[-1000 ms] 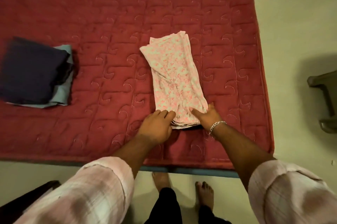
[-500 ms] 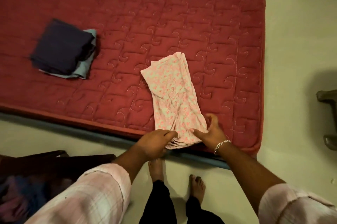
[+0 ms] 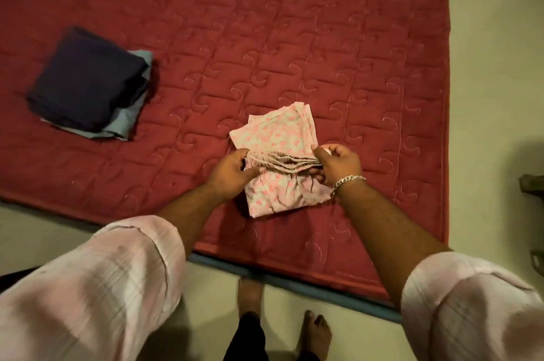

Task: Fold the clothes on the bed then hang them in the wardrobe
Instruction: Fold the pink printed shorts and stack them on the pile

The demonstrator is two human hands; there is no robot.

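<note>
While a wide red quilted mattress [image 3: 294, 37] fills most of the view, everything smaller is placed by the two hands near its closer edge. Well off beyond the left hand [image 3: 232, 171], a dark folded garment [image 3: 85, 78] is stacked on a grey-blue one [image 3: 134, 116]. Between the hands lies the pink floral garment [image 3: 279, 137], which a second ago was stretched out long and flat on the mattress; its near end has now been lifted and carried over toward the far end, so it is seen at about half its former length. This is judged to be a late fold on this piece, with hanging in the wardrobe not yet begun. Both forearms are extended forward from rolled pink sleeves. The bunched, raised edge is pinched at its left end by the left hand and at its right end by the right hand [image 3: 338, 165], fingers curled round the cloth, a silver bracelet [image 3: 347, 181] worn at the right wrist.
</note>
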